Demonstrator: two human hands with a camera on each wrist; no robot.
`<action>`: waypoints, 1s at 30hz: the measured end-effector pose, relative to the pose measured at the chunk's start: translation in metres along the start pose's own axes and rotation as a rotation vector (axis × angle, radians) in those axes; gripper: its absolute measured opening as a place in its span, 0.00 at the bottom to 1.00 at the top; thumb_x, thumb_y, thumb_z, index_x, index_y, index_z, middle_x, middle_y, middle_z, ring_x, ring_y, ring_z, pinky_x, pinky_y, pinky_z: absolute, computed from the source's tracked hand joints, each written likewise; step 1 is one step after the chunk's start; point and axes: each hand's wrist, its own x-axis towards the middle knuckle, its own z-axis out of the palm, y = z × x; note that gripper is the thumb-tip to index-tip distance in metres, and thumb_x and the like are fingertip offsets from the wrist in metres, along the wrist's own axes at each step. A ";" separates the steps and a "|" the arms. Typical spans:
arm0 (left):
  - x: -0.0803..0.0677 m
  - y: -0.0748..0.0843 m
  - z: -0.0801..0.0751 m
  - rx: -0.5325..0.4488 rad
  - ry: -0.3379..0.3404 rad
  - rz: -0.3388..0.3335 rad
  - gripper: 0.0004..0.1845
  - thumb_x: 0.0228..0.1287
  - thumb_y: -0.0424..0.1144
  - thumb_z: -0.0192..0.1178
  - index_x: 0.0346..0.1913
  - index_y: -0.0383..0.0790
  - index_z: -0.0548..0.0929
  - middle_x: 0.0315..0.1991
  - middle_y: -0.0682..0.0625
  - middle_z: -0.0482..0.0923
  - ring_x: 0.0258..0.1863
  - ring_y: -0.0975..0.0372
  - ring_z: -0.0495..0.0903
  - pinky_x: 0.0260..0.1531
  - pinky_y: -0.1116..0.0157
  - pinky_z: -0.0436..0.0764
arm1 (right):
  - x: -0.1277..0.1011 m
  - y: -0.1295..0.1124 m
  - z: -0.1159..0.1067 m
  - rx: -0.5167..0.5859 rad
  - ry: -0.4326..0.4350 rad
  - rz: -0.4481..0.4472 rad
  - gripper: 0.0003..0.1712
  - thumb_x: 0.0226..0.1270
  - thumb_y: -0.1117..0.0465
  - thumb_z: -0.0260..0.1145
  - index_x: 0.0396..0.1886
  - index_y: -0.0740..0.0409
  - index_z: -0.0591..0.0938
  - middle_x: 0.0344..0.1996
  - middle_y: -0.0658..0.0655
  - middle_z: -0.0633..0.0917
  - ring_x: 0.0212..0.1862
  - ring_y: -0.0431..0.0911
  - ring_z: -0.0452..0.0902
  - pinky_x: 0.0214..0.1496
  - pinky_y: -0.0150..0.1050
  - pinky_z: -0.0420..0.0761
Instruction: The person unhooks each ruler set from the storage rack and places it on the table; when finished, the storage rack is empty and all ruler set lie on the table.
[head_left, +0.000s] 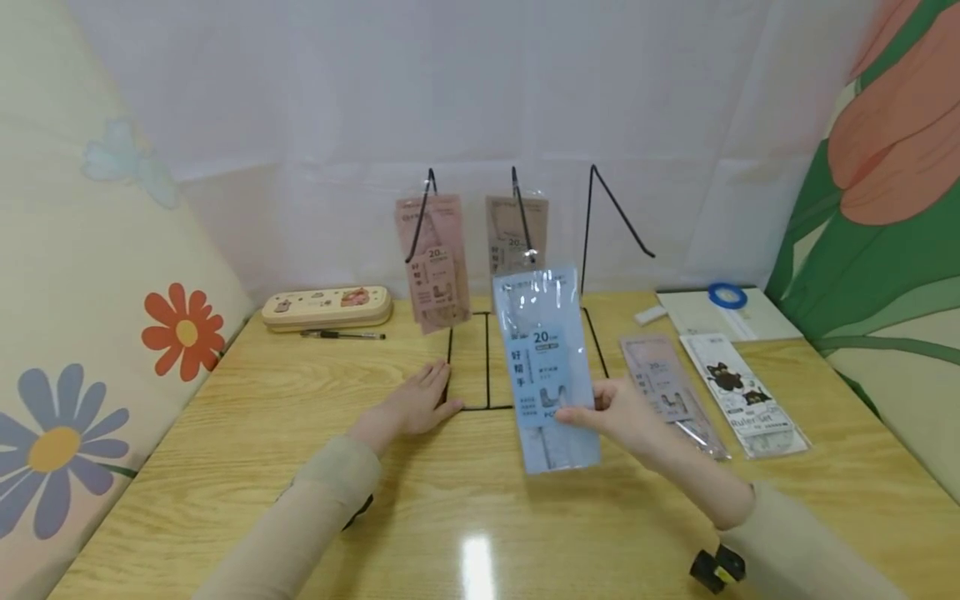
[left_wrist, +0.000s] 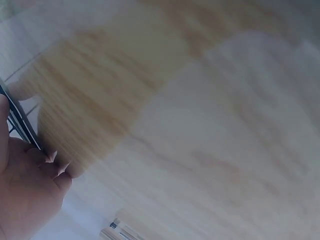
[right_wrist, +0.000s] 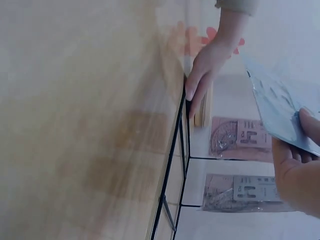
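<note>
My right hand (head_left: 618, 412) pinches the lower right edge of a blue packaged ruler set (head_left: 543, 337), thumb in front. The packet stands upright in the air before the black wire rack (head_left: 488, 358), and its top overlaps the middle hook's tip in the head view. My left hand (head_left: 412, 404) rests at the rack base's front left corner, fingers stretched along the side wire; the right wrist view shows this hand (right_wrist: 207, 65) against the frame too. A pink ruler set (head_left: 438, 267) hangs on the left hook, a brownish one (head_left: 516, 221) on the middle hook. The right hook (head_left: 622, 208) is bare.
On the table's right lie another pink ruler set (head_left: 660, 383) and a white ruler set with cat drawings (head_left: 738, 392). Behind them are a white eraser (head_left: 649, 315) and a blue tape roll (head_left: 727, 295) on a pale pad. A pencil case (head_left: 326, 308) and pen (head_left: 342, 335) lie back left.
</note>
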 end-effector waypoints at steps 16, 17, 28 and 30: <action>0.000 -0.001 -0.001 0.005 -0.001 0.015 0.38 0.74 0.52 0.40 0.71 0.23 0.46 0.73 0.30 0.41 0.73 0.41 0.42 0.73 0.48 0.48 | -0.061 0.034 -0.075 -0.123 0.147 0.103 0.29 0.64 0.56 0.65 0.56 0.74 0.74 0.47 0.69 0.83 0.39 0.43 0.85 0.41 0.39 0.85; 0.000 -0.001 -0.002 0.007 -0.003 0.013 0.38 0.74 0.52 0.40 0.71 0.23 0.46 0.73 0.30 0.41 0.73 0.41 0.42 0.73 0.48 0.48 | -0.063 0.040 -0.086 -0.141 0.164 0.121 0.29 0.65 0.56 0.64 0.56 0.75 0.73 0.47 0.68 0.83 0.38 0.42 0.85 0.40 0.38 0.85; 0.001 0.000 0.000 0.003 0.021 0.028 0.38 0.74 0.51 0.41 0.71 0.22 0.48 0.73 0.29 0.43 0.73 0.40 0.44 0.72 0.47 0.49 | -0.088 0.090 -0.229 -0.381 0.290 0.268 0.31 0.71 0.49 0.56 0.55 0.74 0.74 0.31 0.47 0.87 0.30 0.40 0.82 0.32 0.39 0.81; 0.001 -0.001 0.000 0.007 0.030 0.032 0.38 0.74 0.51 0.41 0.70 0.22 0.48 0.72 0.29 0.44 0.73 0.39 0.45 0.72 0.47 0.50 | -0.088 0.118 -0.264 -0.406 0.304 0.293 0.25 0.70 0.45 0.54 0.51 0.61 0.78 0.30 0.45 0.86 0.30 0.41 0.82 0.30 0.39 0.80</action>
